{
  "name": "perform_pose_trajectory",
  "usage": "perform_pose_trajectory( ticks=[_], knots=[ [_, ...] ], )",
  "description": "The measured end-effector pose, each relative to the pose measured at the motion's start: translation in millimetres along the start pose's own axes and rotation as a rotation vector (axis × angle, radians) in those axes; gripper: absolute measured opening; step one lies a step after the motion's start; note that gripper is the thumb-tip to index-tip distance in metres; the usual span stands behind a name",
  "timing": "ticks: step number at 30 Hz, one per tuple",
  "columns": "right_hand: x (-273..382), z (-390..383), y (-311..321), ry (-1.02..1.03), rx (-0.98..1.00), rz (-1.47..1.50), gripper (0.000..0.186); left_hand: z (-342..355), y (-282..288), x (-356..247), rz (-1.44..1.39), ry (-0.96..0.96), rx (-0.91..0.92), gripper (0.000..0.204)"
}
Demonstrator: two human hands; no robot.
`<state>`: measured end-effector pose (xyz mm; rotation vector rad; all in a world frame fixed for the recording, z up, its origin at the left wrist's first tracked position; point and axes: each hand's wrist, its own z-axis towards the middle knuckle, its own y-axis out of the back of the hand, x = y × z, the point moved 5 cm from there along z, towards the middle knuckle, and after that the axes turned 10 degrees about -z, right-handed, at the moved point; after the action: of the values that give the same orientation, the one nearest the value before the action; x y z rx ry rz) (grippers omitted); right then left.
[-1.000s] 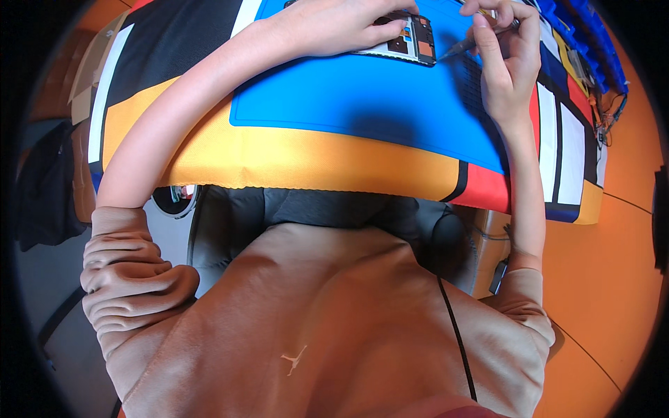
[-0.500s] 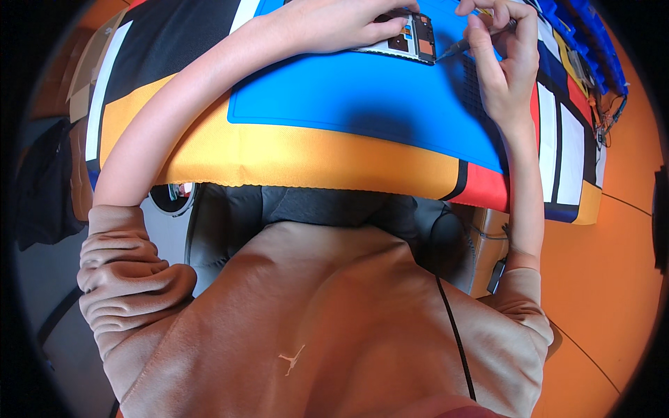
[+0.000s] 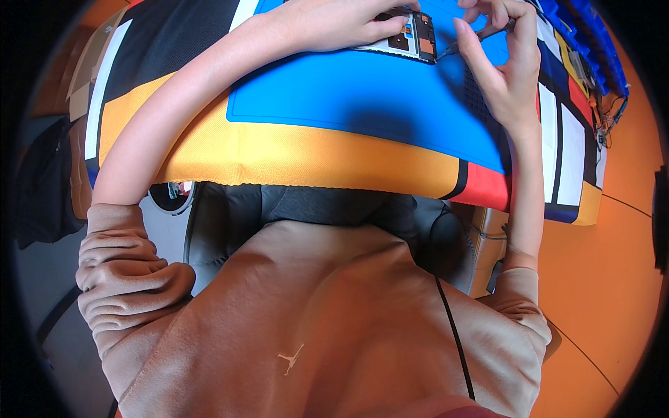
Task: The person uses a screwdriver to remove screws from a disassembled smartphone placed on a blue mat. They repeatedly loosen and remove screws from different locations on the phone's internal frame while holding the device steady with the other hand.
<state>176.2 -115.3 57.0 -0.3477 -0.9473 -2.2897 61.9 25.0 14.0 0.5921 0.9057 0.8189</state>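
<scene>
Opened phone (image 3: 424,36), partly under left hand (image 3: 341,24)

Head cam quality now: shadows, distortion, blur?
Head view: soft dark shadow on the mat; head view: fisheye bows the near edge of the cloth, corners black; head view: tool in the right hand too small to judge for blur.
</scene>
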Motion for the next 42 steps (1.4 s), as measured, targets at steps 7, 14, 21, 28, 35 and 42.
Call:
perform_pose_trajectory(
  ticks=[7,14,21,28,35,42],
  knots=[
    [17.7,-2.7,0.5,-0.008,0.094,-0.329,0.030,0.1,0.1,-0.3,-0.011,0.005,0.001,0.030],
    [10.2,-4.1,1.1,-0.173,0.035,-0.257,0.029,0.7,0.7,-0.6,-0.008,0.008,0.005,0.029],
    [11.8,-7.1,1.5,-0.130,0.023,-0.294,0.029,0.8,0.1,-0.6,0.001,-0.002,-0.002,0.029],
    [4.8,-10.1,0.6,-0.200,0.009,-0.135,0.029,0.9,-0.8,0.3,-0.017,-0.001,-0.003,0.029],
    [1.4,-11.8,6.5,-0.145,-0.039,-0.142,0.030,1.9,-1.0,-0.1,-0.001,0.004,-0.002,0.028],
    [-7.5,-10.3,9.5,-0.261,-0.143,0.007,0.028,4.4,7.2,-14.0,-0.045,-0.114,-0.049,0.018]
  ],
)
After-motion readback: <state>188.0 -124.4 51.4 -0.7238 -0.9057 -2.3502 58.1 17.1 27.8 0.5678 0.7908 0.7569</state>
